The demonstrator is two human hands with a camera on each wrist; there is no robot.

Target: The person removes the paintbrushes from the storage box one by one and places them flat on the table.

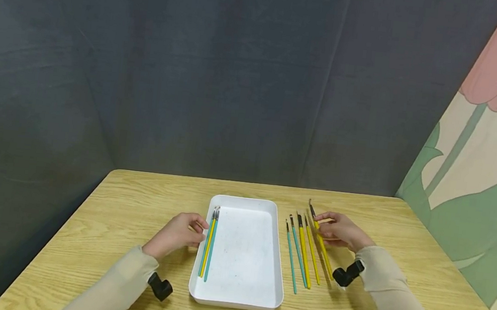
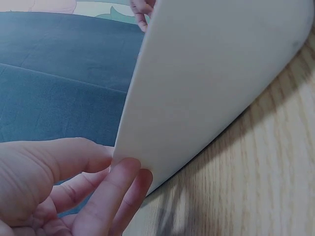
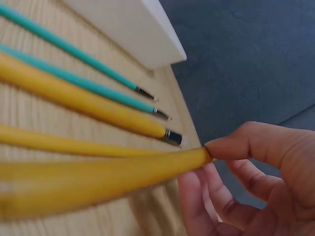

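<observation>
My left hand (image 1: 180, 233) is at the left rim of a white rectangular tray (image 1: 243, 245). In the left wrist view, its thumb and fingers pinch the edge of the tray wall (image 2: 197, 88). Inside the tray, along its left side, lie three slim paintbrushes (image 1: 208, 249), one yellow and two teal. To the right of the tray, my right hand (image 1: 341, 231) pinches a long yellow paintbrush (image 1: 322, 248) near its ferrule. The right wrist view shows that yellow handle (image 3: 108, 182) stretching away from the thumb and fingertips.
Between tray and right hand, several paintbrushes lie side by side on the wooden table (image 1: 149, 195): two teal ones, a thick yellow brush (image 1: 304, 254) and a thin yellow brush (image 1: 313, 252). A dark curtain (image 1: 238, 83) hangs behind, and a flower-painted wall (image 1: 476, 199) stands at right.
</observation>
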